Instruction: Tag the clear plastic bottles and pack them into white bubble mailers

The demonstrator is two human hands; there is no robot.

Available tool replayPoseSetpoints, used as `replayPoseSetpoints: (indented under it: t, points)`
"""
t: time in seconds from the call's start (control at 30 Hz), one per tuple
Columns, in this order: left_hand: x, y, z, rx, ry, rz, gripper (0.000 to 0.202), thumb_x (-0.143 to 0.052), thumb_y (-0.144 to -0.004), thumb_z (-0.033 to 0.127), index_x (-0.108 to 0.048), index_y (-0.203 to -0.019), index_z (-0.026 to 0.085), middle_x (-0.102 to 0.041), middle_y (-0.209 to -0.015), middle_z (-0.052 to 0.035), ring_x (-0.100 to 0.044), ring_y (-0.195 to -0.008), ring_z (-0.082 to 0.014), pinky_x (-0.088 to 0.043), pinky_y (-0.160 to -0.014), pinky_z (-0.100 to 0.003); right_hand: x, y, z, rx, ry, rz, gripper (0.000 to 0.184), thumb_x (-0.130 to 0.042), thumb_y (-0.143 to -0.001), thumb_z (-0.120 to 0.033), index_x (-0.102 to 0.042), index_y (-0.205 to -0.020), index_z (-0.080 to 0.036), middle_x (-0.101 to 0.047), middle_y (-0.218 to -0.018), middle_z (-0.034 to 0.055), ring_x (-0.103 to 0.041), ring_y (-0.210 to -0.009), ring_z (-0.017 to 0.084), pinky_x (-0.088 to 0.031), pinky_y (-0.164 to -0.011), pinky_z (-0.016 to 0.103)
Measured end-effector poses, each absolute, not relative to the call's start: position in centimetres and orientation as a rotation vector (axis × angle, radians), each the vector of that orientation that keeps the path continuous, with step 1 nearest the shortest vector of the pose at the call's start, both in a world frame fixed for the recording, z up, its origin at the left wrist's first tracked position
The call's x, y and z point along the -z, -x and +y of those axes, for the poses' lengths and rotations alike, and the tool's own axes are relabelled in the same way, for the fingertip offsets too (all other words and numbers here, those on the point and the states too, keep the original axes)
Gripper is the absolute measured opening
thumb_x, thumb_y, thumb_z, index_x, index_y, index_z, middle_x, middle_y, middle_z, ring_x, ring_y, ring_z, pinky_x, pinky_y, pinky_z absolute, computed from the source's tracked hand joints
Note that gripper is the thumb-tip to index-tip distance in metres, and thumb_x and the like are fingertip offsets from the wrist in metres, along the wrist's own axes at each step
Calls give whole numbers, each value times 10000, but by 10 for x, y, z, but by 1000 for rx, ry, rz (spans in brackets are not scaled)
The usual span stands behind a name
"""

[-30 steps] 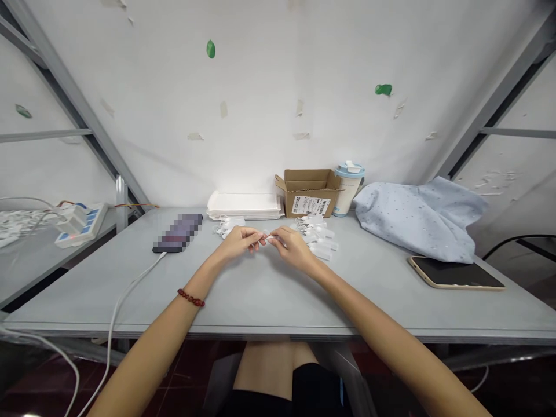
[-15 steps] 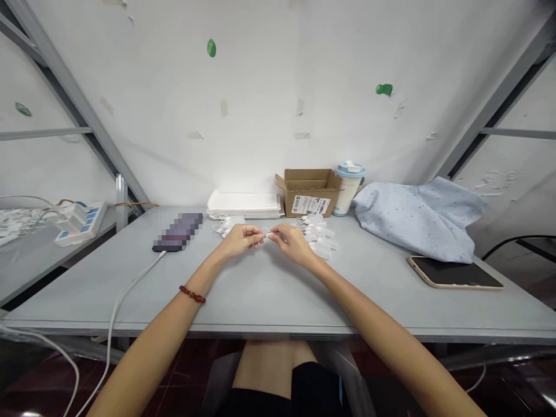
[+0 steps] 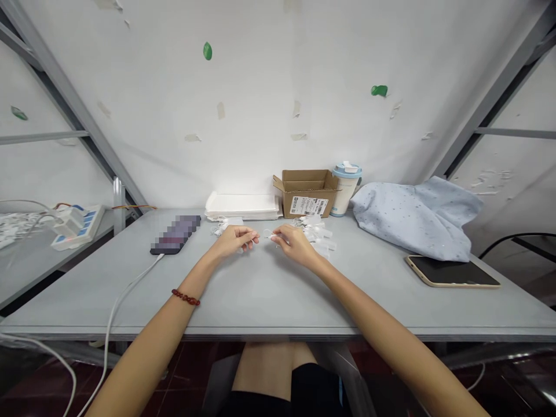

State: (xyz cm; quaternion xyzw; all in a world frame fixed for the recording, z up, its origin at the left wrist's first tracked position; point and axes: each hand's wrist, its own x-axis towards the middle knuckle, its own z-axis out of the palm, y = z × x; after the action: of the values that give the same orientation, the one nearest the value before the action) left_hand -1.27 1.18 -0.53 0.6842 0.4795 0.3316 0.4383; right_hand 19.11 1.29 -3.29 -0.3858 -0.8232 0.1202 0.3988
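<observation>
Parting from my left hand (image 3: 237, 239), its hold unclear, my right hand (image 3: 293, 242) pinches a white loop (image 3: 267, 234), two-handed handling seemingly paused.

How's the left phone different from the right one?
The left phone has a white cable plugged in; no cable shows on the right phone. The left phone has dark edges, the right phone pale ones. Pale blue cloth hides part of the right phone; none covers the left phone. Both lie on the desk.
</observation>
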Motion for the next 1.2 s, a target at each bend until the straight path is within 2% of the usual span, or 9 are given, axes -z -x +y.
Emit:
replayPoseSetpoints:
  t: [0.2, 0.47, 0.77, 1.2]
  points:
    - [8, 8, 10, -800, -1718, 1116, 334, -658, -685, 464, -654, -733, 134, -638, -685, -44, -520, -540, -108, -399, -504, -234, 34, -188, 11, -303, 971, -2082, 102, -532, -867, -218, -608, -862, -150, -620, -777, 50, -557, -701, 144, -418, -666, 267]
    - [20, 1, 7, -820, -1722, 1085, 271, -659, -668, 392, -638, -648, 122, -600, -596, -34, -492, -505, -104, -411, -514, -252, 44, -186, 6, -288, 972, -2137, 85, -535, -859, -182, -612, -854, -145, -608, -777, 47, -542, -690, 129, -413, -650, 249]
    - [20, 0, 5, -850, -1754, 1104, 252, -644, -681, 377, -650, -632, 130, -586, -548, -25, -491, -497, -107, -408, -520, -251, 43, -184, 3, -296, 977, -2105, 92, -530, -860, -182, -608, -859, -133, -610, -772, 51, -527, -653, 122, -412, -641, 248]
    - [12, 2, 9, -891, -1786, 1116, 243, -647, -707, 377, -656, -659, 139, -631, -623, -23, -501, -524, -97, -388, -492, -217, 27, -189, 12, -360, 994, -2117, 111, -549, -854, -204, -640, -854, -141, -649, -785, 49, -551, -690, 130, -399, -653, 246]
